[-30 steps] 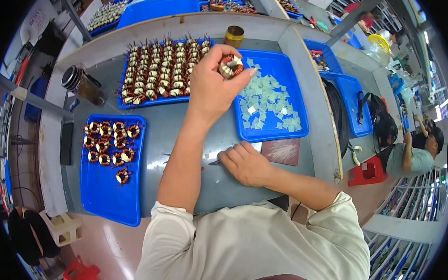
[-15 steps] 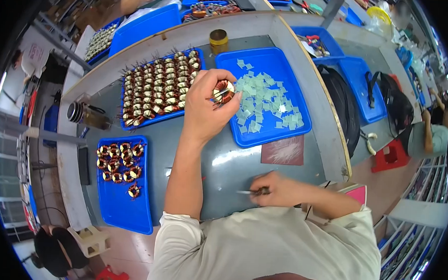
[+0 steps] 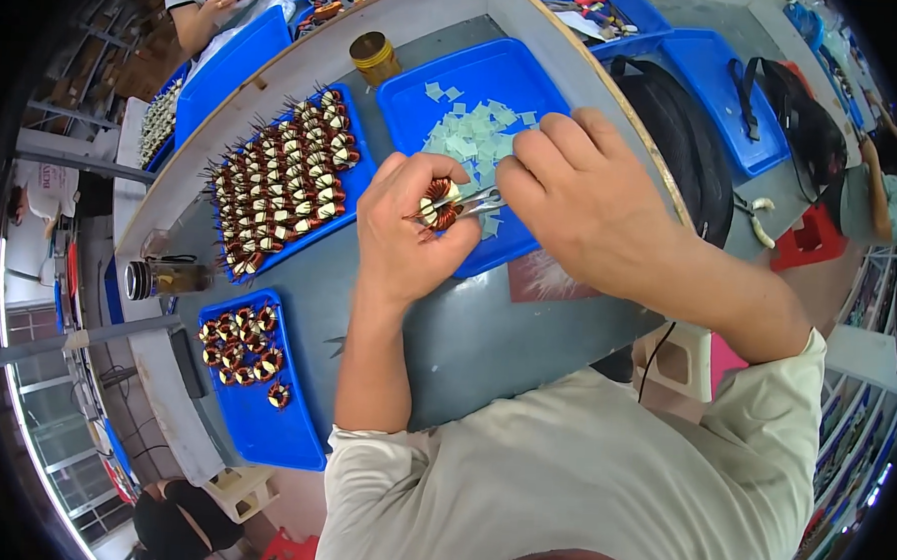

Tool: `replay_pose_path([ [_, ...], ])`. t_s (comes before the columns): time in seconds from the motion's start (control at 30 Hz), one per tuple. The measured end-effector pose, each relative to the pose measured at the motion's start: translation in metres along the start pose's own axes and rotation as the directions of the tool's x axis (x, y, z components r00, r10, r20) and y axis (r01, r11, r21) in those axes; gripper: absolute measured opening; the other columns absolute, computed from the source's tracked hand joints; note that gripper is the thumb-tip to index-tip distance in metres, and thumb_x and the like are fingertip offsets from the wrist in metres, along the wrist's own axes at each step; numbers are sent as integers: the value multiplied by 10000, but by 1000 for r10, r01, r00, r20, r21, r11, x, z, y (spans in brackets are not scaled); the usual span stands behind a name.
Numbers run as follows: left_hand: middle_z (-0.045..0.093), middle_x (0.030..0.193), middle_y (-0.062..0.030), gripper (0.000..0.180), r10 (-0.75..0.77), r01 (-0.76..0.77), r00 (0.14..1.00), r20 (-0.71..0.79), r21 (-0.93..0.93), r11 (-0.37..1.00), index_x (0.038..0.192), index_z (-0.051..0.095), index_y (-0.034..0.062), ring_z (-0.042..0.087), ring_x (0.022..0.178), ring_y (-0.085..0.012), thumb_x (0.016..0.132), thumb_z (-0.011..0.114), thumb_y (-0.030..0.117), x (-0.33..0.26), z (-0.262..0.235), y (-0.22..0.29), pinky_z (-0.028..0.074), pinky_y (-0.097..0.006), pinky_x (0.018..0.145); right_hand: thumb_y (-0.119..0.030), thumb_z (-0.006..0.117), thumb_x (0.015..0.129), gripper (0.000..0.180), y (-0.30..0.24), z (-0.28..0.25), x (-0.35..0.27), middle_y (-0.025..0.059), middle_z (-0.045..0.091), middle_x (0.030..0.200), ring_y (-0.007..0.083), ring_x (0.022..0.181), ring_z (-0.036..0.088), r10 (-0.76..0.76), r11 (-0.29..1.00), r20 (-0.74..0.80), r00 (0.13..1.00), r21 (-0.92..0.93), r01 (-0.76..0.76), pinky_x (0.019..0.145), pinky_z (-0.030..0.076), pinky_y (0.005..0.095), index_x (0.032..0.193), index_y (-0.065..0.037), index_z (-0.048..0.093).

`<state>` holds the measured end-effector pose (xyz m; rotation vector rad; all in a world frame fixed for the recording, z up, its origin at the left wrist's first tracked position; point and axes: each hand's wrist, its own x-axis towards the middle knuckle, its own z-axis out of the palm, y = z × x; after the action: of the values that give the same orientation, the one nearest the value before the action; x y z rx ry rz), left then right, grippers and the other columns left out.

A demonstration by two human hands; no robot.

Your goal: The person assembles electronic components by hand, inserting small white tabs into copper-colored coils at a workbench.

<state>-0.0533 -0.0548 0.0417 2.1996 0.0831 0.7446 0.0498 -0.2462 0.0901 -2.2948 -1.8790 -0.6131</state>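
Note:
My left hand [image 3: 411, 223] is closed around a ring-shaped coil [image 3: 439, 206] wound with copper wire, its fingers and thumb on either side of it. My right hand [image 3: 597, 201] grips metal tweezers [image 3: 482, 198], with most of their length hidden in the fist. The tips reach the coil's right side, and the exact contact is too small to tell. Beneath and beyond both hands lies a blue tray [image 3: 417, 88] of loose pale green square pieces [image 3: 475, 131]. To the left, a blue tray [image 3: 362, 144] holds tight rows of coils [image 3: 283, 178] with upright wire leads.
At the lower left, another blue tray [image 3: 272, 434] holds several coils [image 3: 245, 346]. A brown tin [image 3: 375, 59] and a lidded jar [image 3: 168, 277] stand on the grey table [image 3: 475, 351]. A dark red mat [image 3: 549, 277] lies under my right forearm. Wooden partitions edge the bench; a black bag [image 3: 675, 130] sits beyond.
My right hand has come up from the table's near edge with the tweezers to the coil. My left hand still holds the coil. The whole view has shifted and turned.

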Motion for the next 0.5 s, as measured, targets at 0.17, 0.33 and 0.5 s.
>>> replay_pose_path([
  [0.17, 651, 781, -51, 253, -28, 28, 1000, 8, -10, 1000, 896, 670, 79, 602, 718, -220, 653, 719, 29, -2, 7, 1, 487, -352, 632, -162, 647, 822, 260, -2, 10, -4, 106, 590, 1085, 305, 1078, 574, 0, 999, -89, 996, -54, -5, 1019, 455, 461, 1055, -46, 650],
  [0.33, 645, 756, -48, 235, -33, 33, 999, 17, -16, 999, 886, 667, 85, 601, 691, -220, 670, 731, 20, -2, 10, -5, 488, -344, 625, -170, 643, 823, 257, -2, 11, -4, 95, 577, 1046, 280, 1038, 570, 21, 996, -104, 994, -89, -30, 973, 459, 444, 1051, -50, 653],
  [0.5, 649, 748, -48, 215, -58, 60, 997, 46, -49, 997, 869, 664, 88, 607, 694, -227, 678, 736, 22, 1, 13, -1, 492, -344, 629, -182, 635, 827, 233, 1, 14, -4, 78, 563, 995, 257, 999, 564, 28, 992, -85, 996, -118, -38, 898, 457, 412, 1025, -62, 657],
])
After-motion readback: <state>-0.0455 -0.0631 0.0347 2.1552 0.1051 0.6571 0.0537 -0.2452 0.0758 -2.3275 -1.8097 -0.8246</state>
